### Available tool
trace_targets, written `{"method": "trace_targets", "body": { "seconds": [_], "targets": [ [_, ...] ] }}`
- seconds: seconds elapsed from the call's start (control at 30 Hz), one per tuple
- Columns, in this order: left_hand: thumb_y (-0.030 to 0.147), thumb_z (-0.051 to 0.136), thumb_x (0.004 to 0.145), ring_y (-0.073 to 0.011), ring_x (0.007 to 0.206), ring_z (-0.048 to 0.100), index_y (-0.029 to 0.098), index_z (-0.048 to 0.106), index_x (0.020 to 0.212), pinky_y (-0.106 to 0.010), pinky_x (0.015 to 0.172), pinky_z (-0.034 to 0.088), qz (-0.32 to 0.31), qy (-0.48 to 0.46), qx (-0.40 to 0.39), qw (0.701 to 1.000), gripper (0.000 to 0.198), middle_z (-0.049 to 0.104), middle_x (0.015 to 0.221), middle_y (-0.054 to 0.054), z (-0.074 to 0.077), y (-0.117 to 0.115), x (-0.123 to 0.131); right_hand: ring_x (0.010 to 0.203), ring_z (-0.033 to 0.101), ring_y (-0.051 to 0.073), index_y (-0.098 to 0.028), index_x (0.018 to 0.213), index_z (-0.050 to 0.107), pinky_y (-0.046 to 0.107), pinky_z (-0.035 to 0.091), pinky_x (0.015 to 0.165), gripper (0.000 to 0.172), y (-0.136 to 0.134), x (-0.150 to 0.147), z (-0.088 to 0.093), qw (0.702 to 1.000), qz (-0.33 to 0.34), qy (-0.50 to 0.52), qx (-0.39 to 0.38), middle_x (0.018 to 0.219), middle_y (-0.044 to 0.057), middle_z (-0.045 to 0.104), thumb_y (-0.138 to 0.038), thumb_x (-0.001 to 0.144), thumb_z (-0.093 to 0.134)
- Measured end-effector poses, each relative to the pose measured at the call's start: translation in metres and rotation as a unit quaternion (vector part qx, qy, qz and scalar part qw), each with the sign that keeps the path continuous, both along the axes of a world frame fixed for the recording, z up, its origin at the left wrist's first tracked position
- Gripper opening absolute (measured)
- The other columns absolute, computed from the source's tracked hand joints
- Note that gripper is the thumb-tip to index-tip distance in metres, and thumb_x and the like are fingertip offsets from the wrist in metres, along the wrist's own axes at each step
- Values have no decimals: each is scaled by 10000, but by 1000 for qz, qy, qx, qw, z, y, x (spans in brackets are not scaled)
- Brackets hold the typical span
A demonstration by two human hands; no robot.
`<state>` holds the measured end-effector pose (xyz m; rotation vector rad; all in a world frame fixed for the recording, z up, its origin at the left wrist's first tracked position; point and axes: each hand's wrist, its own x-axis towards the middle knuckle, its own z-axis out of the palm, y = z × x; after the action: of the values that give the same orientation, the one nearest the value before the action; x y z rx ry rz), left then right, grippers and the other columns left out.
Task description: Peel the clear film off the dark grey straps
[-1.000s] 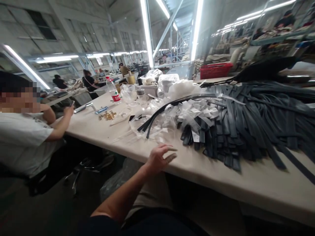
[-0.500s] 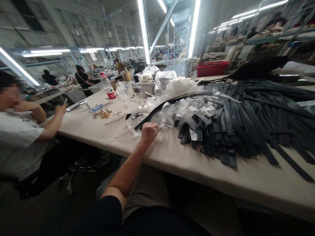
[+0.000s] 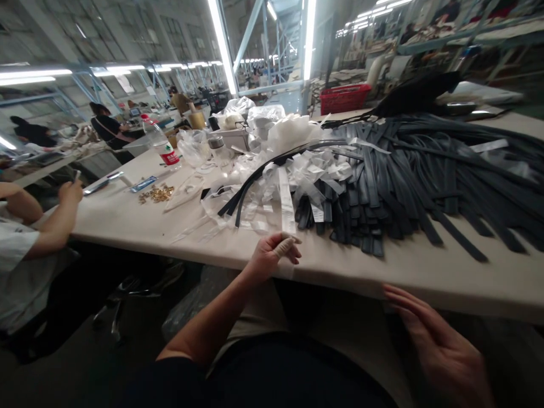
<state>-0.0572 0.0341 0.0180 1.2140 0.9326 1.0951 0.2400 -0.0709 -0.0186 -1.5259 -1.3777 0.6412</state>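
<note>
My left hand is at the table's near edge, its fingers pinched on the end of a long clear plastic sleeve that trails back toward the pile. A bandage wraps one finger. My right hand hangs below the table edge at the lower right, fingers stretched out and holding nothing. A big heap of dark grey straps covers the right half of the beige table. Crumpled clear sleeves and two long black straps lie just left of the heap.
A seated person in a white shirt is at the table's left end, holding a phone. A water bottle, small brass fittings, plastic bags and a red basket stand farther back. Other workers sit at distant tables.
My left hand reached into the clear sleeves, closed on one and drew it back to the table edge. My right hand has come into view at the lower right.
</note>
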Motion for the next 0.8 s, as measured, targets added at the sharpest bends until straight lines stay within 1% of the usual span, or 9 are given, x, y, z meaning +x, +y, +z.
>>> {"method": "trace_targets", "body": {
  "seconds": [0.1, 0.17, 0.23, 0.33, 0.4, 0.5, 0.6, 0.7, 0.8],
  "targets": [
    [529, 702, 783, -127, 556, 610, 131, 654, 935, -256, 574, 497, -46, -34, -58, 997, 429, 664, 664, -17, -5, -20, 14, 1106, 646, 365, -305, 1096, 744, 595, 474, 1012, 433, 23, -39, 8, 976, 182, 96, -76, 1199, 103, 705, -636, 856, 600],
    [496, 721, 779, -120, 585, 604, 131, 671, 912, -252, 612, 496, -59, -35, -65, 996, 392, 655, 663, -7, -10, -27, 20, 1071, 664, 331, -236, 1125, 737, 516, 534, 941, 516, 42, -64, 16, 946, 264, 154, -111, 1138, 112, 729, -656, 880, 564],
    [470, 747, 763, -111, 623, 597, 130, 693, 883, -247, 664, 489, -70, -34, -65, 995, 365, 658, 685, -3, -15, -32, 24, 929, 703, 283, -199, 1075, 753, 420, 579, 835, 549, 59, -84, 23, 922, 306, 207, -114, 997, 91, 760, -674, 860, 582],
    [446, 792, 721, -106, 675, 591, 131, 715, 910, -241, 715, 471, -84, -46, -88, 992, 376, 678, 751, -6, -20, -36, 27, 773, 693, 222, -187, 944, 783, 324, 570, 722, 473, 80, -103, 30, 921, 297, 231, -100, 866, 52, 763, -624, 778, 709],
    [436, 819, 688, -106, 671, 582, 127, 718, 903, -240, 712, 460, -85, -48, -111, 989, 390, 681, 756, -7, -22, -39, 28, 778, 677, 207, -190, 886, 789, 295, 545, 711, 406, 90, -109, 34, 931, 271, 225, -96, 867, 46, 763, -569, 743, 763],
    [433, 829, 668, -97, 610, 550, 118, 711, 790, -231, 668, 436, -88, -39, -144, 985, 358, 649, 669, 0, -22, -46, 27, 843, 655, 200, -204, 879, 792, 280, 515, 758, 339, 100, -110, 39, 942, 242, 212, -94, 907, 45, 763, -514, 744, 777],
    [458, 799, 697, -97, 574, 541, 121, 720, 764, -231, 643, 425, -106, -34, -176, 978, 353, 638, 627, -5, -20, -53, 27, 830, 633, 196, -193, 885, 791, 274, 497, 736, 340, 104, -109, 41, 949, 228, 196, -97, 894, 46, 757, -499, 738, 777],
    [493, 780, 702, -112, 583, 569, 121, 754, 833, -237, 634, 428, -131, -16, -197, 972, 396, 679, 662, -35, -22, -56, 27, 718, 601, 173, -157, 872, 785, 256, 468, 624, 377, 102, -112, 39, 952, 229, 176, -97, 822, 48, 739, -505, 726, 762],
    [502, 778, 684, -138, 612, 599, 119, 765, 799, -252, 642, 444, -159, 6, -207, 965, 400, 717, 719, -70, -27, -57, 30, 567, 527, 131, -136, 838, 771, 230, 398, 496, 387, 97, -117, 34, 955, 237, 151, -92, 702, 30, 696, -510, 766, 702]
  ]
}}
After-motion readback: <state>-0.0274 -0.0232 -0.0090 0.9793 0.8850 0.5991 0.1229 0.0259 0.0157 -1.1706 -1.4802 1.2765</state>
